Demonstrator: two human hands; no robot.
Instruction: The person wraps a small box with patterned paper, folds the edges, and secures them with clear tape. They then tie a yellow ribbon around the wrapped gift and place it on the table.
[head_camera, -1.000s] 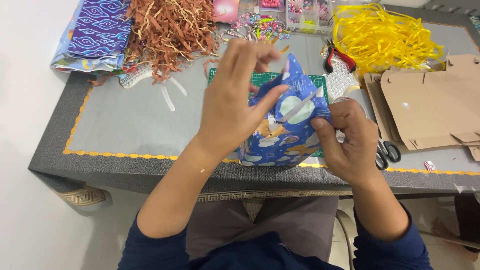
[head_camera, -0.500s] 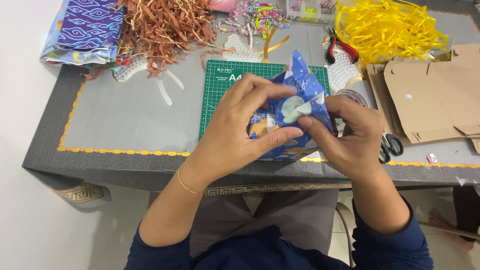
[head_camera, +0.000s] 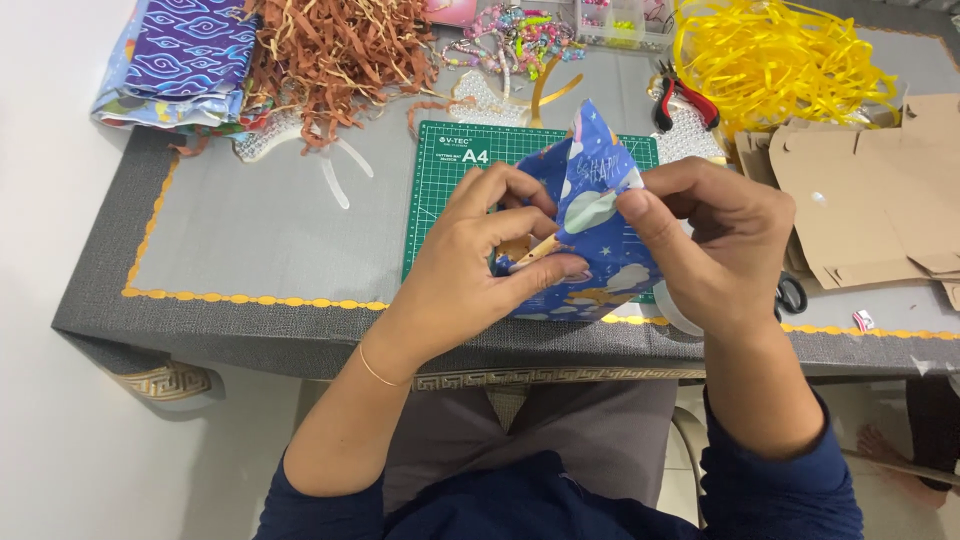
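**Wrapping of a box in blue patterned paper, seen from above**

Parcel (head_camera: 590, 235) held over the near edge of the green cutting mat (head_camera: 450, 190), raised slightly off the grey table (head_camera: 250, 250). Blue paper already drawn up around most of the faces in view; a strip of brown box still bare at the left side, between the fingers. One pointed flap of paper standing upright at the far end, not yet folded down. Judged about midway: sides covered, end folds and fastening left to do. No tape visible on the paper.

Left hand (head_camera: 480, 260) palm-down, wrist bent inward, fingers curled over the left face, thumb pressed beneath, closed on the parcel. Right hand (head_camera: 710, 240) opposite, fingers bent, thumb and forefinger pinching a paper edge near the upright flap, likewise clamped on the parcel. Hands close together, separated only by the parcel; forearms converging from the lap, dark blue sleeves pushed up.

Around the work: brown paper shreds (head_camera: 330, 50) and folded purple patterned cloth (head_camera: 185, 50) at far left, yellow ribbon tangle (head_camera: 780, 60) and red-handled pliers (head_camera: 685, 100) at far right, flat cardboard cut-outs (head_camera: 880, 190) on the right, scissor handles (head_camera: 790, 295) just beside the right hand.
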